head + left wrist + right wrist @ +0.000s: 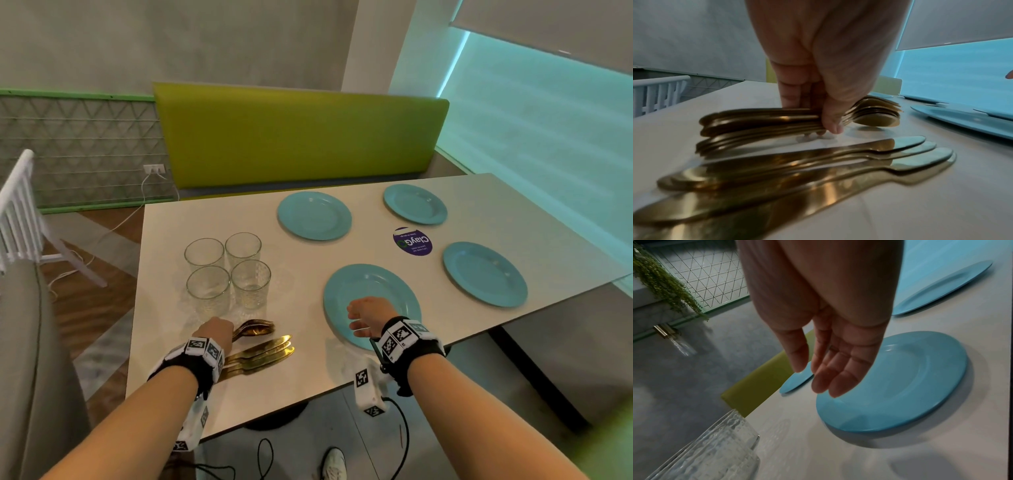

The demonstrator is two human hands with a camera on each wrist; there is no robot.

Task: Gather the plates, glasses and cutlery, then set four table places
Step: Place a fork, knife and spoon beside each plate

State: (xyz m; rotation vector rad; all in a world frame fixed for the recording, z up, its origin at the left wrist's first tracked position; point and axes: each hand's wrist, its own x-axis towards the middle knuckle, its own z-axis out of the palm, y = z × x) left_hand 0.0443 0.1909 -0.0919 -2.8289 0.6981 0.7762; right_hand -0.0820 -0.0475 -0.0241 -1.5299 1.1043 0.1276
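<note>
Several blue plates lie spread over the white table (191, 222); the nearest plate (373, 284) (910, 386) is under my right hand (358, 320) (818, 379), which hovers just above it with relaxed, straight fingers and holds nothing. Several clear glasses (227, 270) stand grouped at the left. My left hand (214, 330) (818, 120) grips a bundle of gold spoons and forks (255, 329) (760, 120) by the handles, low over the tabletop. Gold knives (260, 353) (818, 162) lie side by side just in front of that bundle.
A round purple sticker (412, 241) sits between the plates. A green bench back (301, 137) runs behind the table, and a white chair (20, 205) stands at the left. One glass (715, 451) is close to my right wrist. Cables hang below the near table edge.
</note>
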